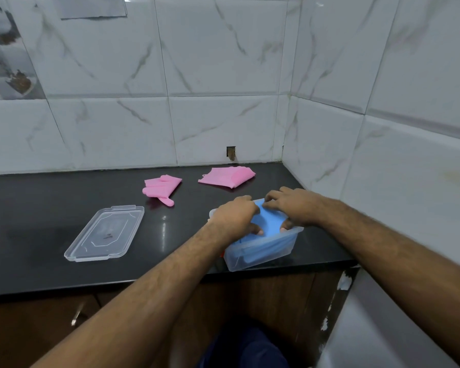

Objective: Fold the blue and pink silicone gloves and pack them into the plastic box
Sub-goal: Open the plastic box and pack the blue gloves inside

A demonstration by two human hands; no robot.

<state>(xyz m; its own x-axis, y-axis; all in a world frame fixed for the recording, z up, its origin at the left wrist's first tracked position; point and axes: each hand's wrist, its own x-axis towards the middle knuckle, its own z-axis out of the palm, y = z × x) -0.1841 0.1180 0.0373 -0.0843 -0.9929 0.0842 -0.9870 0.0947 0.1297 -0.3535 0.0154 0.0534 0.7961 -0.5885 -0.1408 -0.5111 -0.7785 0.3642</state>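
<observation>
Blue gloves (270, 224): soft, springy; press flat.
Box (260, 254): light, at 4 o'clock.
Left hand (234, 216), right hand (294, 208): fingers curled, pressing blue gloves.
Pink gloves (162, 189): 12 o'clock, loose.

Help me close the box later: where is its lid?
The clear lid lies flat on the black counter, left of the plastic box.

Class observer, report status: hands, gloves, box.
Both hands, left and right, pressing blue glove into box. Two pink gloves still out. Lid off, nothing blocking.
</observation>
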